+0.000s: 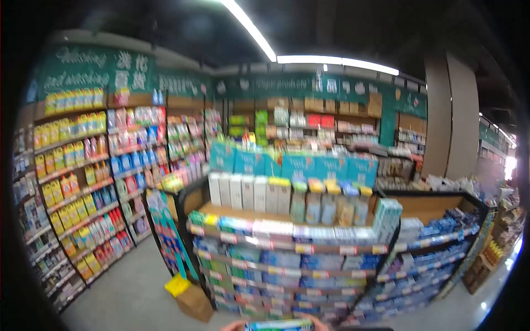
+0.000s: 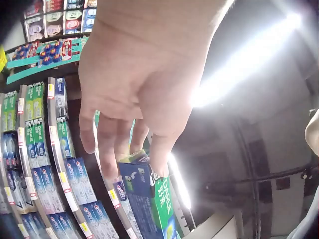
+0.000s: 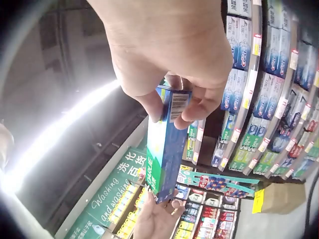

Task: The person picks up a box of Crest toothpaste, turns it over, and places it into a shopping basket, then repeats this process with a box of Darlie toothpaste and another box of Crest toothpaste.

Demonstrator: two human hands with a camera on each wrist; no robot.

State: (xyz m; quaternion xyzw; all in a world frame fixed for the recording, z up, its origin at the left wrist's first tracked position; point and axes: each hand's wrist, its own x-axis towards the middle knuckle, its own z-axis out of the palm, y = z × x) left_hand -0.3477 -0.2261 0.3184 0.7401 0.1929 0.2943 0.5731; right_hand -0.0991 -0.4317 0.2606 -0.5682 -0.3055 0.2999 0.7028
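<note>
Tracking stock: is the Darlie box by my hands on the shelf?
No, off: left hand and right hand hold the Darlie box before the shelf.

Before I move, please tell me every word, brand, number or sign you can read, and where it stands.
"DARLIE": long blue-and-green cardboard box being held; also shelved green cardboard boxes.
"好来": the held box.
"Crest": shelved blue-and-white cardboard boxes.
"Washing and washing": wide green wall sign.
"洗化百货": same sign.
Too small or blurred: white barcode label, white-and-yellow price tags, rear green wall sign.
</note>
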